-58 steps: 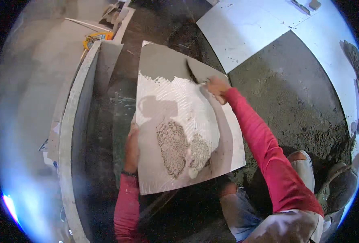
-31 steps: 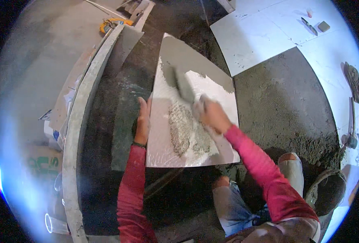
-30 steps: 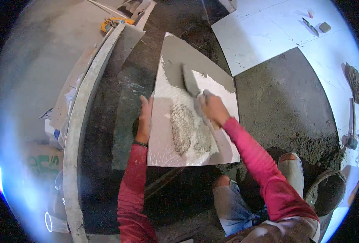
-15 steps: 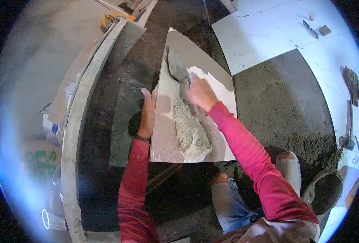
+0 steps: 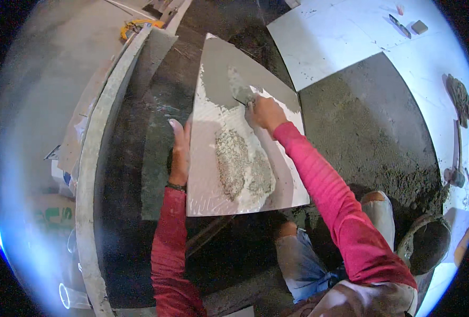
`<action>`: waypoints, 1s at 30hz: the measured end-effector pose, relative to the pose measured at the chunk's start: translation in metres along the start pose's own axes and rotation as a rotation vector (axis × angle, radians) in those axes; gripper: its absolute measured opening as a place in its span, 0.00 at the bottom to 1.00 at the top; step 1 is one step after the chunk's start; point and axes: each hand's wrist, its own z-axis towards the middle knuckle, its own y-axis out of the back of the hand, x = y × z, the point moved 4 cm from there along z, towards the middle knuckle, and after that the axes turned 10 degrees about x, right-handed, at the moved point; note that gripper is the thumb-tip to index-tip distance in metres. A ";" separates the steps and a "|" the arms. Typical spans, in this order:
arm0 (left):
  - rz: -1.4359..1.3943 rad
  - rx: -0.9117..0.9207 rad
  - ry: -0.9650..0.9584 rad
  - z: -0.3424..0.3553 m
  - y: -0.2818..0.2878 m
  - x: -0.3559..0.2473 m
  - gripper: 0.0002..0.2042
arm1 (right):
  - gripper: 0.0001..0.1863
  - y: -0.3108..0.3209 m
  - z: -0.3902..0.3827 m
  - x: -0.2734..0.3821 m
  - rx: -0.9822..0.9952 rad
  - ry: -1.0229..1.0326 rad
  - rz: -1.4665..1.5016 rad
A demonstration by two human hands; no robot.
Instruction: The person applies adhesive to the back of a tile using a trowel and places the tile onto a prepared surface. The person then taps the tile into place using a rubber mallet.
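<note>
A large pale tile is tilted in front of me, its underside or face partly coated with grey paste. My left hand holds its left edge, thumb up, with the other fingers mostly hidden behind it. In my right hand, closed round the handle, is a trowel, its blade nearly edge-on and hard to see against the paste. Smooth grey mortar covers the tile's upper part. Below the trowel lies a lumpy heap of mortar, with bare tile on both sides of it.
Right of the tile spreads a grey mortar bed, bordered by white laid tiles. A mallet, a crumpled cloth and a mortar-caked bucket stand at the right. A raised concrete curb runs along the left.
The trowel has turned and swept over the tile's upper left, where grey mortar now covers pale surface that was bare. My left hand keeps its hold on the edge.
</note>
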 end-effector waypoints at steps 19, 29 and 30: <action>0.156 -0.009 -0.030 0.027 0.090 0.061 0.37 | 0.24 0.283 -0.537 -0.095 0.197 -0.511 -0.314; 0.102 0.074 -0.057 0.056 0.067 0.060 0.36 | 0.18 0.361 -0.679 -0.159 0.031 -0.931 -1.026; 0.098 0.075 -0.057 0.057 0.066 0.061 0.36 | 0.17 0.353 -0.675 -0.186 0.032 -0.949 -1.093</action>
